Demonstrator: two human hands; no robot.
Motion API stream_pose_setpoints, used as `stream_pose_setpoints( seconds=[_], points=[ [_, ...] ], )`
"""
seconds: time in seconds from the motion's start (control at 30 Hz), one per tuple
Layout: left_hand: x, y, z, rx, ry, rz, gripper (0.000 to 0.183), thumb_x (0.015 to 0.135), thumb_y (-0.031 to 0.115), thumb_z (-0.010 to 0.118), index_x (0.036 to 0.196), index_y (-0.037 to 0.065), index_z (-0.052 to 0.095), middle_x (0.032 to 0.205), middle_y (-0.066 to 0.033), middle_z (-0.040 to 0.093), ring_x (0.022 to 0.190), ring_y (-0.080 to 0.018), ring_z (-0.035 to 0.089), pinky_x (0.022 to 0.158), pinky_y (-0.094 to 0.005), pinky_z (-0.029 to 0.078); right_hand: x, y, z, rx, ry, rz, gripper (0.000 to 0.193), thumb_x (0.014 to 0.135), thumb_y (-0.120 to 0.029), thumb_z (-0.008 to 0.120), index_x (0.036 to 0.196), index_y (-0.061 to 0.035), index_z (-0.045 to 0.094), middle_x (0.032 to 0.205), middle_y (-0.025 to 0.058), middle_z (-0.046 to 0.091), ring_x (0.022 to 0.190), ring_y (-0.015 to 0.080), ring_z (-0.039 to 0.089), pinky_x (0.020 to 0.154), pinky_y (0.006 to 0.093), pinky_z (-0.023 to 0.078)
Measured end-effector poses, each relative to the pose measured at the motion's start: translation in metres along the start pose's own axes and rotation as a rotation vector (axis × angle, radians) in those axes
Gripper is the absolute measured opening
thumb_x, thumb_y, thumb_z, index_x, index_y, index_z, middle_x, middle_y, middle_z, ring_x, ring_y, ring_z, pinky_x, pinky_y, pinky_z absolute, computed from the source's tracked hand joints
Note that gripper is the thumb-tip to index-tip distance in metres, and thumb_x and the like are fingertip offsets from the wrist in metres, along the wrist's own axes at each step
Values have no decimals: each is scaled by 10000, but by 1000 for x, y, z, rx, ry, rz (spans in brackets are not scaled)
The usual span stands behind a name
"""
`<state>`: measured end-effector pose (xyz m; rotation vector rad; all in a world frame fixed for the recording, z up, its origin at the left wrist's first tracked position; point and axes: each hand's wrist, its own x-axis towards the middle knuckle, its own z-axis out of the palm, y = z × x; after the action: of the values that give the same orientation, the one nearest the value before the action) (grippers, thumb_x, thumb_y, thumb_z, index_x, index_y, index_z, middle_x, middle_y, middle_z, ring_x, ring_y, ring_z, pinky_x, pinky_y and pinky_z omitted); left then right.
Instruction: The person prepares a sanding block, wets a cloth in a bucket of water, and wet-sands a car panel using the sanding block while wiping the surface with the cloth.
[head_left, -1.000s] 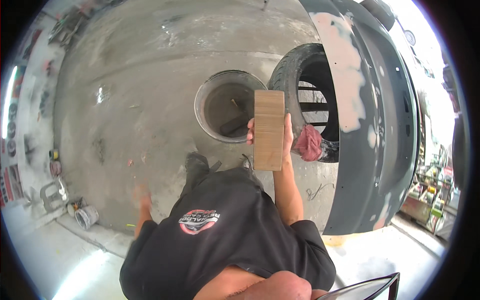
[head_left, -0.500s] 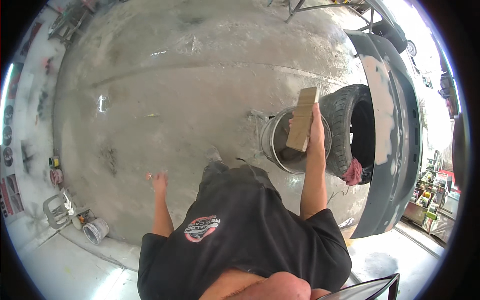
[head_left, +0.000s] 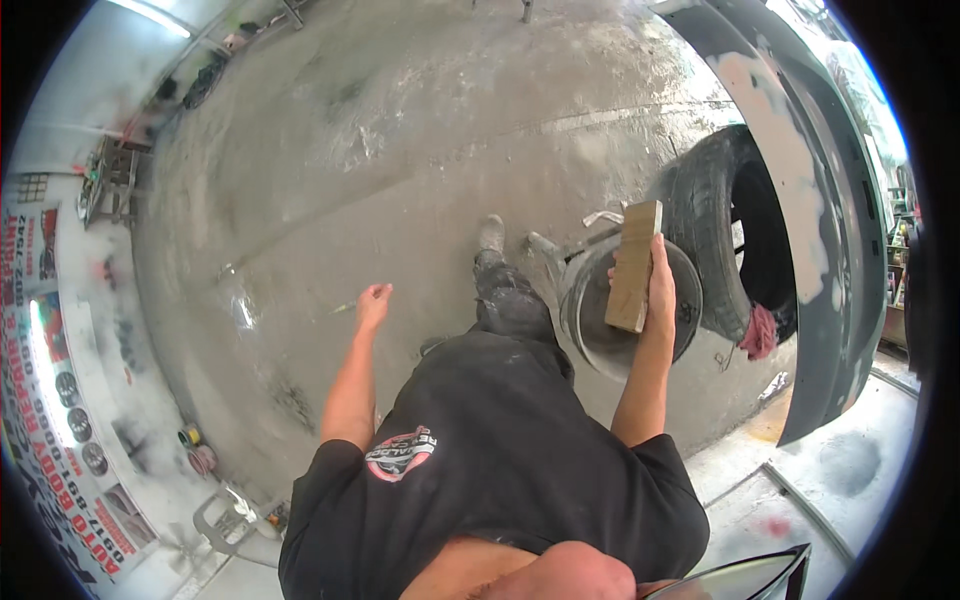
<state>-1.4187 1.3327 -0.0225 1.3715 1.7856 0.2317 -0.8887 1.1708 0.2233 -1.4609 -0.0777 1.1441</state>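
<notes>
My right hand (head_left: 661, 290) grips a long tan sanding block (head_left: 634, 265) by its sides, fingers on one edge and thumb side on the other. The block is held above a grey bucket (head_left: 690, 345), and covers part of its opening. My left hand (head_left: 374, 303) hangs out to the left over the floor, its fingers curled together; whether anything small is in them is hidden. Just right of the bucket stands a black tyre (head_left: 690, 220), with a pinkish-red rag (head_left: 760, 333) on its near lower part.
A grey car panel with pale patches (head_left: 785, 150) stands upright beside the tyre on the right. A stand leg (head_left: 547, 250) juts out left of the bucket. Along the left wall are a printed banner (head_left: 85, 400), small cans (head_left: 200, 455) and a pale plastic chair (head_left: 225, 520).
My view has turned and moved, with one foot now stepped forward. My left hand has come up and nearer my body's middle. The right hand still holds the block over the bucket.
</notes>
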Motion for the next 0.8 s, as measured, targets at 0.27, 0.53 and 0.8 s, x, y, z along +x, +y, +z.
stream_pose_setpoints(
  seconds=[0.27, 0.53, 0.8],
  points=[
    [69, -16, -91, 191, -89, -331, 503, 1007, 488, 623, 1018, -8, 703, 884, -147, 721, 830, -274, 676, 773, -462, 537, 133, -37, 64, -179, 121, -189, 481, 1038, -435, 639, 1263, -13, 697, 946, 15, 676, 831, 102, 631, 641, 287, 531],
    [148, 50, -81, 754, -355, 429, 429, 963, 426, 687, 921, -1, 686, 789, -123, 699, 691, -250, 668, 640, -444, 542, 199, -61, 110, -342, -10, -200, 539, 1031, -404, 648, 1436, -49, 624, 947, -27, 631, 812, 87, 572, 699, 292, 525],
    [361, 274, 2, 425, -399, -129, 449, 945, 433, 699, 959, -16, 725, 914, -155, 760, 829, -287, 731, 738, -455, 568, 266, -96, 120, -47, 248, -64, 523, 1035, -407, 650, 1375, -10, 644, 991, -12, 641, 840, 88, 584, 693, 286, 533]
  ],
)
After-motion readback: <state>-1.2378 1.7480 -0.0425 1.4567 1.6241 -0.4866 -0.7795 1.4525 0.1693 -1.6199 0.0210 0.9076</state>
